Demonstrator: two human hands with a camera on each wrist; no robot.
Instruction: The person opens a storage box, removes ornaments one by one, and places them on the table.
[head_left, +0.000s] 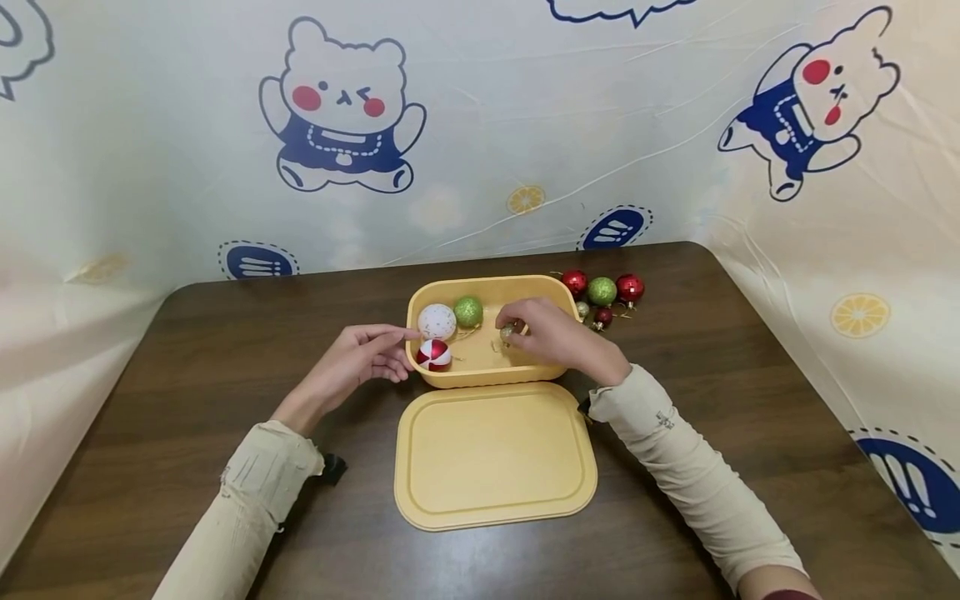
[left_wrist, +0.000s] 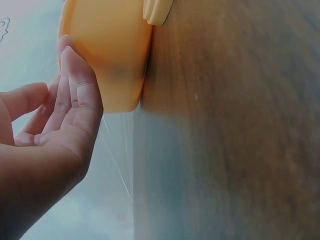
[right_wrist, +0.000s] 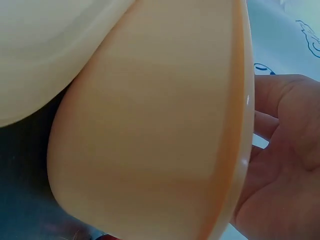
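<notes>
The right hand [head_left: 555, 333] is pinching a small gold bauble [head_left: 507, 332] inside the yellow tub [head_left: 487, 377] (near the table's far edge), while the left hand [head_left: 360, 360], fingers relaxed, is touching its left rim.

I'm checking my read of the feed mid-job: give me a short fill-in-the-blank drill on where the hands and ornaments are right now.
1. The right hand pinches a small ornament over the yellow ____.
2. The left hand touches the bin's ____ wall with straight fingers.
3. The number of ornaments lying in the bin, apart from the one being held, is ____.
4. The lid lies flat on the table, ____ the bin.

Missing words: bin; outer left; three; in front of
</notes>
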